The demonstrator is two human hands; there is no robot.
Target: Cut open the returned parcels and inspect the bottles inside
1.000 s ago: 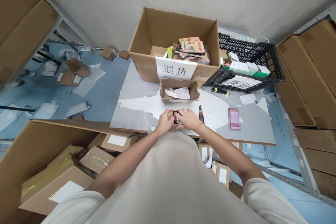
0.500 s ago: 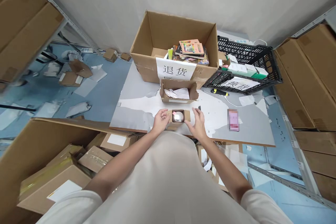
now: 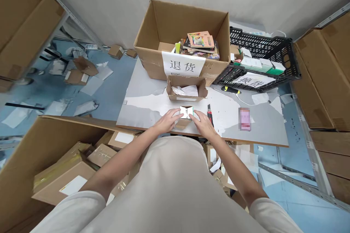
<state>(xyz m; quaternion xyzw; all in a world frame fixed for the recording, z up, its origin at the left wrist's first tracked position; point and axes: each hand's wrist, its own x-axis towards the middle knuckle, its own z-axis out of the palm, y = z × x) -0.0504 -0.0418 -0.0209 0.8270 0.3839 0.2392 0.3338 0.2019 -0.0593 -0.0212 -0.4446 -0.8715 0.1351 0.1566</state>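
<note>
White-flapped box (image 3: 189,111) | left fingers (image 3: 173,113), right fingers (image 3: 199,115) spread at its sides | grey-white table (image 3: 264,125) | littered blue floor (image 3: 113,93)

sheet (image 3: 175,56) on carton (image 3: 151,56) reads 退货 — label (image 3: 257,79) on crate (image 3: 293,70), 换货

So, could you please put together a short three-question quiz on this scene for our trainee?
1. Open question: What lies stacked inside the large cardboard box with the white sign on its front?

2. True or false: The red-and-black knife on the table lies nearer to the right hand than to the left hand.

3. Fill in the blank: Between the two hands is a small box with ____ flaps.

Key:
1. Books.
2. True.
3. White.
</note>
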